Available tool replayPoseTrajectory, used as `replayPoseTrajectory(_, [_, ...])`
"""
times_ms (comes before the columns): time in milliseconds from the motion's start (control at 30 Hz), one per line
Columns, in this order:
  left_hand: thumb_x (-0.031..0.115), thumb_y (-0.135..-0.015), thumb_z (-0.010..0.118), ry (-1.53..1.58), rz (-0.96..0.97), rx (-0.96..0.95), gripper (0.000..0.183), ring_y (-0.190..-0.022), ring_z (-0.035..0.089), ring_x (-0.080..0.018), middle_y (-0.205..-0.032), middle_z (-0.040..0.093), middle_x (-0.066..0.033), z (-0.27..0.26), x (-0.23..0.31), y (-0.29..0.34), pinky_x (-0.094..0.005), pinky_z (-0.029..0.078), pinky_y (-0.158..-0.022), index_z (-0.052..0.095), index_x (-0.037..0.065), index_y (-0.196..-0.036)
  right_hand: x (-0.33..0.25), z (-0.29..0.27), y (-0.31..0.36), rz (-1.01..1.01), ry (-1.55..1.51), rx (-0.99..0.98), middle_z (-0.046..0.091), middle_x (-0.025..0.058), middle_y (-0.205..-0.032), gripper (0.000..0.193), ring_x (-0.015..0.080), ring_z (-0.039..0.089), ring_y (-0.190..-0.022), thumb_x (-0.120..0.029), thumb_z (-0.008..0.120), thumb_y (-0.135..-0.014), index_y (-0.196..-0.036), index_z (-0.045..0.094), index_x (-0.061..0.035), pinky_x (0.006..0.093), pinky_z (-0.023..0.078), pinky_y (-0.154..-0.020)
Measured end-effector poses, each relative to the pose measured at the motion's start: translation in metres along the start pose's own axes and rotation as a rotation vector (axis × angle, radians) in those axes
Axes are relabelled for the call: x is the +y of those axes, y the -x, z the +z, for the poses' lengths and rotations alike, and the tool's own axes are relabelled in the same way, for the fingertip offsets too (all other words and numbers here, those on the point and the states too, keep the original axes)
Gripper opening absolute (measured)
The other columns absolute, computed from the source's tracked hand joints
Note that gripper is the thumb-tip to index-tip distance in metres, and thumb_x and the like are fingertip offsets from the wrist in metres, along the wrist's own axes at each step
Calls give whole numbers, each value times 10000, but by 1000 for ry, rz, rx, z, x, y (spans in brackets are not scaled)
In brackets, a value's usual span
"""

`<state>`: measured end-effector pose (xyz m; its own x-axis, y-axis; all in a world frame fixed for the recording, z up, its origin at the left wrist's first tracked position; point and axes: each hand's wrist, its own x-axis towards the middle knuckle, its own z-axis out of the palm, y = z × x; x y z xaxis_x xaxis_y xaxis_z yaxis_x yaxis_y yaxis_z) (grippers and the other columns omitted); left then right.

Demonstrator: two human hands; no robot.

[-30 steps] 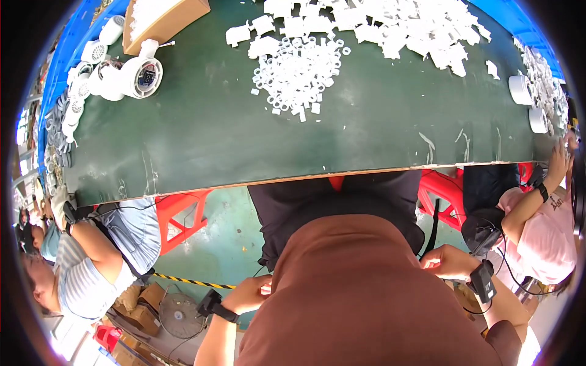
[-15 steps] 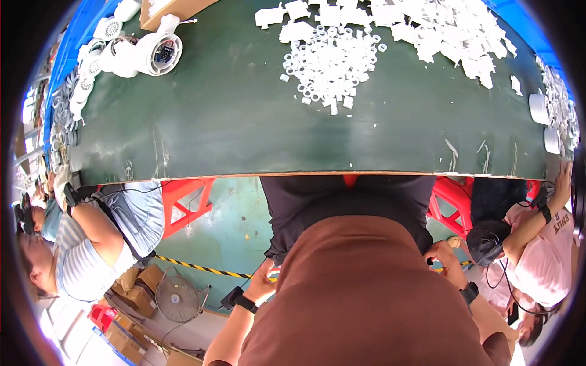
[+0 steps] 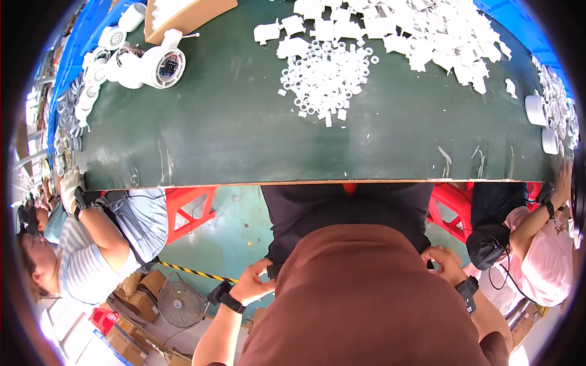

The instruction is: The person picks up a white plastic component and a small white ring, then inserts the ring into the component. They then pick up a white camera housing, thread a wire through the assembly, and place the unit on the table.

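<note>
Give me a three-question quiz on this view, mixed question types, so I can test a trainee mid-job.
1. Multiple choice: on the green tabletop, where is the cardboard box relative to the pile of small white rings?
a) left
b) right
c) nearer the wearer
2. True or false: both of the wearer's hands rest on the green tabletop.
3. Fill in: the round caged fan is on the wearer's ____ side.

Key:
1. a
2. False: the left hand and right hand are down at the waist, either side of the brown shirt.
3. left
</note>
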<state>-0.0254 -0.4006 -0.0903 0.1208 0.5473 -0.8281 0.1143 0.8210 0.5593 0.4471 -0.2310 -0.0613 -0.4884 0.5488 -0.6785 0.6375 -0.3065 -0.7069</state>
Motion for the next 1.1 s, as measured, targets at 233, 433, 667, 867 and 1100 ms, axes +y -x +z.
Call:
replayPoseTrajectory(233, [46,-698,854,-436,495,303,308,-878,664,-210,-954,740,-66,9,65,-38,-329,523,-849,748,31,-987,-7,12,-14,-41,110,229,660,42,-803,144,179,592,-782,-29,728,-782,-918,684,-50,309,446,-750])
replayPoseTrajectory(433, [29,-701,833,-461,614,375,211,-838,692,-253,-873,763,-89,25,82,-55,-347,534,-795,788,56,-906,-16,16,-28,-307,297,506,617,103,-705,162,259,590,-625,35,710,-708,-863,701,-14,352,443,-622])
replayPoseTrajectory(667, [22,-767,779,-598,810,430,163,-746,688,-290,-849,729,-123,37,79,-79,-372,532,-701,767,23,-930,-21,22,-48,-313,366,561,560,137,-669,198,303,533,-588,-19,784,-781,-754,589,9,390,389,-530])
replayPoseTrajectory(867, [50,-774,772,-574,600,605,149,-738,667,-312,-820,696,-116,48,79,-95,-373,533,-672,747,31,-919,-21,30,-72,-321,368,572,522,154,-650,298,347,523,-618,-88,794,-828,-734,522,-8,432,401,-555])
replayPoseTrajectory(1100, [80,-784,764,-745,727,437,128,-765,658,-305,-822,693,-86,38,86,-98,-392,535,-671,748,61,-910,-11,8,-69,-222,564,525,569,148,-686,268,344,566,-670,-110,807,-794,-739,554,-37,428,432,-595])
